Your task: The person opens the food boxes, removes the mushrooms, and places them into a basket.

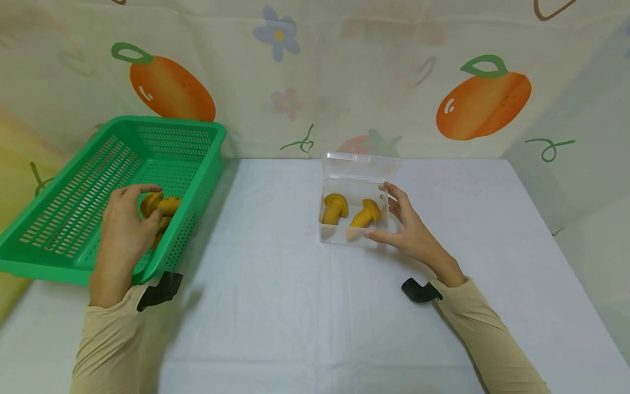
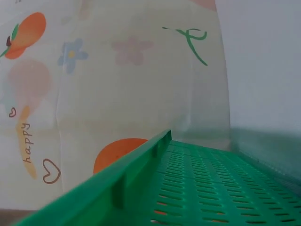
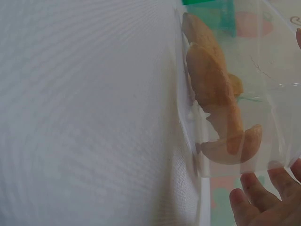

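While the right hand [image 1: 408, 231] holds the clear box [image 1: 354, 191] by its right edge, the left hand [image 1: 127, 221] curves round a mushroom [image 1: 149, 204] near the right edge of the basket [image 1: 195, 200], grip unclear; a light pinch should suffice.

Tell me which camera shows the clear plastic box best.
The head view: nearly all the clear plastic box shows, lid raised, two mushrooms inside; the right hand hides little. The right wrist view shows only part, close up and cut off; the left wrist view, none.

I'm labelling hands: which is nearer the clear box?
Right: the right hand touches the clear box on its right; the left hand is left of it, in the green basket.
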{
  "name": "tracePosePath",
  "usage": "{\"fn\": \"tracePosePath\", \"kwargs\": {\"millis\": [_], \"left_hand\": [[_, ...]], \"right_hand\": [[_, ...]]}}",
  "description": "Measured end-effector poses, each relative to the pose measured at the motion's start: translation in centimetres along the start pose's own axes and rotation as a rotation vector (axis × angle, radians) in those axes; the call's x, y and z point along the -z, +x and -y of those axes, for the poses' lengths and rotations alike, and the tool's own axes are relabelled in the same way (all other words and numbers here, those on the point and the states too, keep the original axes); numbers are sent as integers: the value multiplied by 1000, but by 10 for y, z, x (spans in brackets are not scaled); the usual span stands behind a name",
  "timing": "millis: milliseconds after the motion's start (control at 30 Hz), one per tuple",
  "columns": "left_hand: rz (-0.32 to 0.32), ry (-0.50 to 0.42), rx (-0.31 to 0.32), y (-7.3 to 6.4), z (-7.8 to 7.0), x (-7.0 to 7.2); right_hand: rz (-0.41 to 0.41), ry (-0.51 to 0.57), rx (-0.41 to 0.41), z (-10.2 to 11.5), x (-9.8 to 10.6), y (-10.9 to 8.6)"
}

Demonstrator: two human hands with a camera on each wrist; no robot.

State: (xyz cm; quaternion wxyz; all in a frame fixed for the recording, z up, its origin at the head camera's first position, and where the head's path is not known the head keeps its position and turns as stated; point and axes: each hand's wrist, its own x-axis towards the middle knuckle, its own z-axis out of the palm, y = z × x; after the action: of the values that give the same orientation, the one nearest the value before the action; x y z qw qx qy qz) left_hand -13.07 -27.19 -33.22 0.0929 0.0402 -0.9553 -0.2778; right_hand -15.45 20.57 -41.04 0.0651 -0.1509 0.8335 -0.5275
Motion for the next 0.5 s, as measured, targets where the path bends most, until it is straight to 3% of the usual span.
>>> {"fn": "tracePosePath", "kwargs": {"millis": [200, 367, 500], "left_hand": [[5, 6, -35, -2, -4, 0], [10, -2, -106, -2, -9, -3], [-22, -13, -156, -3, -13, -4]], "right_hand": [[2, 0, 9, 0, 0, 0], [2, -2, 16, 0, 0, 0], [4, 0, 13, 0, 0, 0]]}}
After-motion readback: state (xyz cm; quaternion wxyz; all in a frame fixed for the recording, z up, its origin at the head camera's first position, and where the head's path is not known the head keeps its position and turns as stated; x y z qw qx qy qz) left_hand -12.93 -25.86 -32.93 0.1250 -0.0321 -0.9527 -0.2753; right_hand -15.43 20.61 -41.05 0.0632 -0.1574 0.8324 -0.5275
